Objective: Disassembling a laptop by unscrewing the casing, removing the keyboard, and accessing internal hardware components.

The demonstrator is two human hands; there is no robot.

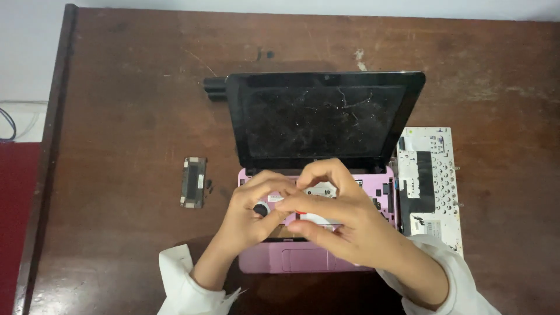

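A small pink laptop (303,259) lies open on the table, its keyboard taken off so the inner parts show. Its dark, scratched screen (318,116) stands up behind. My left hand (254,213) rests on the exposed deck, fingers curled over a round black part. My right hand (335,219) crosses over the middle of the deck and pinches something thin with a red tip, too hidden to name. Both hands meet over the deck's centre and cover much of it.
The removed keyboard (431,186) lies face down just right of the laptop. A small dark rectangular cover (193,182) and tiny dark screws (209,185) lie to the left. A black cylindrical part (214,89) sits behind the screen's left corner. The brown wooden table (116,116) ends at the left.
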